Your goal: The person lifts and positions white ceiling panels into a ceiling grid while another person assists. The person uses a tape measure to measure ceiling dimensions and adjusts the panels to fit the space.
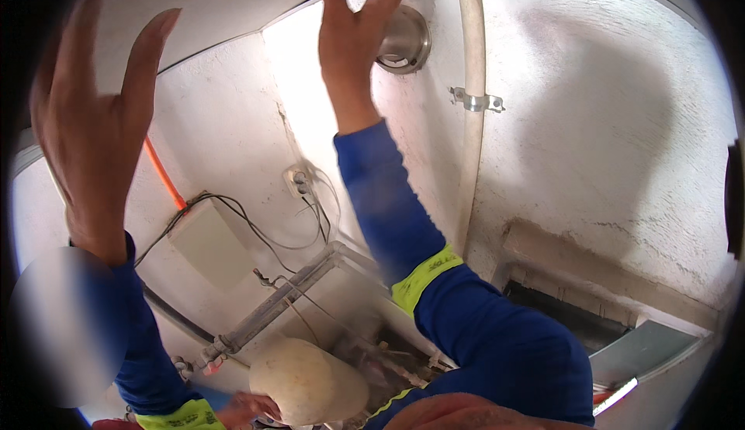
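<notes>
Both of my arms, in blue sleeves with yellow-green bands, reach up. My left hand (97,127) is at the upper left, its thumb and fingers apart in front of a pale flat panel (209,7) overhead. Farther right, my right hand (353,42) is raised with fingers spread, and its fingertips run to the picture's top edge. Whether either hand touches the panel I cannot tell. Nothing shows in their grasp. Just beside my right hand, a round metal fitting (410,40) sits on the white wall.
A clamped white pipe (472,42) runs down the wall. Left of it are a socket (297,182), loose cables, a pale box (211,245) and grey pipework (272,313). Below, another person's hand (250,410) is beside a beige rounded shape (306,379). A recess (566,317) opens at lower right.
</notes>
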### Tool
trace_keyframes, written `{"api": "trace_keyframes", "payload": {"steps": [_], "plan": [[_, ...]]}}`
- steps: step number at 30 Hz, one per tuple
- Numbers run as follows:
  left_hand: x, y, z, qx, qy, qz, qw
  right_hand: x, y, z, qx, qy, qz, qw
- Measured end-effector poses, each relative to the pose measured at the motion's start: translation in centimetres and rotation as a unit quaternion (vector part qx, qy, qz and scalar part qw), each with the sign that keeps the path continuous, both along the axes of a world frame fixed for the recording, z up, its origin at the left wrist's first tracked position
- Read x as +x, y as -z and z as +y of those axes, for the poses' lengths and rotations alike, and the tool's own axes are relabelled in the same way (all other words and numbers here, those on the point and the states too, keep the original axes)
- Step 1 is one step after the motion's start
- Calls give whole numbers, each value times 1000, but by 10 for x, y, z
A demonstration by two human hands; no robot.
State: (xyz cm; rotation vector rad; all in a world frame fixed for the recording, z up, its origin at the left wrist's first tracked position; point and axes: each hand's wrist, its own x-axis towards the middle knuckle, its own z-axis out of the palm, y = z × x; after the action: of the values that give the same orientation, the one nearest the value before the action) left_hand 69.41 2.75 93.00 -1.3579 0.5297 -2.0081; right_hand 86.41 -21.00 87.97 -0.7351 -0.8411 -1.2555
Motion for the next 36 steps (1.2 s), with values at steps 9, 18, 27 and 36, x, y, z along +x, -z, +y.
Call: {"api": "trace_keyframes", "payload": {"steps": [9, 18, 27, 36], "plan": [[70, 40, -15, -247, 677, 383, 577, 65, -40, -45, -28, -197, 58, 978], [86, 14, -43, -193, 853, 411, 257, 84, -55, -60, -113, -166, 36, 979], [185, -1, 51, -8, 784, 621, -16, 65, -65, -76, -112, -183, 96, 972], [138, 14, 12, -41, 833, 543, 102, 35, -27, 16, -55, -287, 78, 953]]}}
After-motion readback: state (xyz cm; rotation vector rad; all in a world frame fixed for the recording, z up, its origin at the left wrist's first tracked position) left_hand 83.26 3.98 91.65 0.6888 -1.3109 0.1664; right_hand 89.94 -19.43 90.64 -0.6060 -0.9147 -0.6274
